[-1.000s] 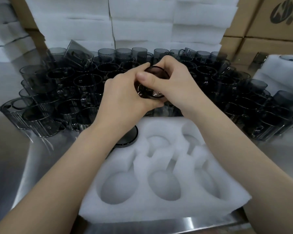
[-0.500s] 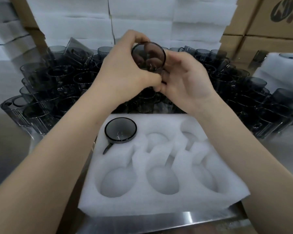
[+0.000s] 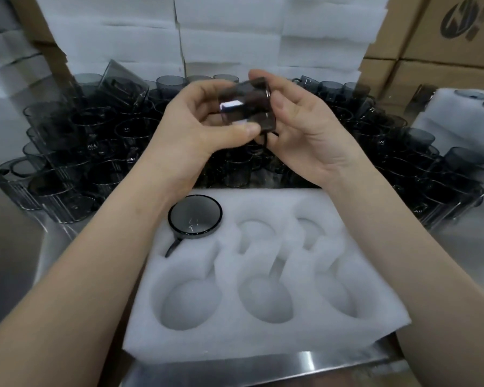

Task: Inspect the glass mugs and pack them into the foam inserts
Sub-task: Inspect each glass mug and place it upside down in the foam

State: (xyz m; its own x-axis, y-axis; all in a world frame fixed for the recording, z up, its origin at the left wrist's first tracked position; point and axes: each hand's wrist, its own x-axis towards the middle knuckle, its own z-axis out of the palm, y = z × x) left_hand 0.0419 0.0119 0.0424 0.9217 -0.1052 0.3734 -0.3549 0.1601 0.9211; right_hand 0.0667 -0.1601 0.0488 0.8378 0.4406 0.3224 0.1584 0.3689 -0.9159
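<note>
A smoky grey glass mug (image 3: 246,107) lies on its side in the air between both hands, its handle pointing down. My left hand (image 3: 196,127) grips it from the left with thumb and fingers. My right hand (image 3: 305,129) holds its rim end from the right. Below them lies a white foam insert (image 3: 263,339) with several round pockets. One mug (image 3: 195,217) sits upright in the far left pocket, its handle lying in the slot toward me. The other pockets hold nothing.
A dense crowd of grey glass mugs (image 3: 118,141) covers the steel table behind the insert, left to right. Stacked white foam sheets (image 3: 229,32) and cardboard boxes (image 3: 442,34) rise at the back. Another foam insert with mugs (image 3: 464,107) lies at the far right.
The held mug has turned from showing its round mouth to lying sideways, and both hands have lowered a little. The mug in the foam pocket has not moved.
</note>
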